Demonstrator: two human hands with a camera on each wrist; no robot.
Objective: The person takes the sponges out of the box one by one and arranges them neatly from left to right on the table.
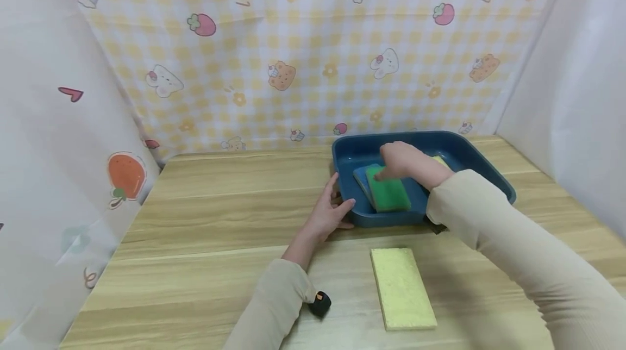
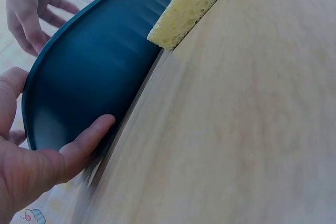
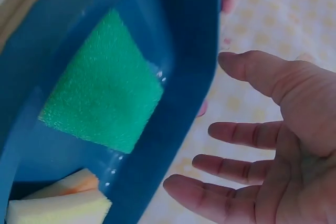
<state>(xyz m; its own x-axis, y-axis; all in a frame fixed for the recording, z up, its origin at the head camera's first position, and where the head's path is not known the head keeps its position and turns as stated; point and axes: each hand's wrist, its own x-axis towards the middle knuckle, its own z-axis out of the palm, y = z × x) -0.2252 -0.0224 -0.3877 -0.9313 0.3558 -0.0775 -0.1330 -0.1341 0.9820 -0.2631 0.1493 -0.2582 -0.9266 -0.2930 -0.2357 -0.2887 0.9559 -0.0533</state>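
A dark blue tray (image 1: 376, 219) stands on the table. At its front left corner is my left hand (image 1: 325, 215), the thumb extended along the outer front wall and fingers at the left side. My right hand (image 1: 403, 161) hovers above the tray, fingers spread and holding nothing, as the right wrist view confirms. Beneath it a green sponge (image 1: 390, 192) lies flat inside, partly over a blue one (image 1: 361, 179). Farther right in the tray, a yellow sponge (image 1: 441, 161) is mostly hidden by the right forearm. Another yellow sponge (image 1: 403, 290) lies on the table before the tray.
In the right wrist view, a pale sponge (image 3: 58, 211) and an orange-tinged one (image 3: 79, 182) share the tray. Behind the wooden table (image 1: 220, 219) hangs a checked, printed curtain (image 1: 313, 29). White cloth (image 1: 562, 83) closes off the right side.
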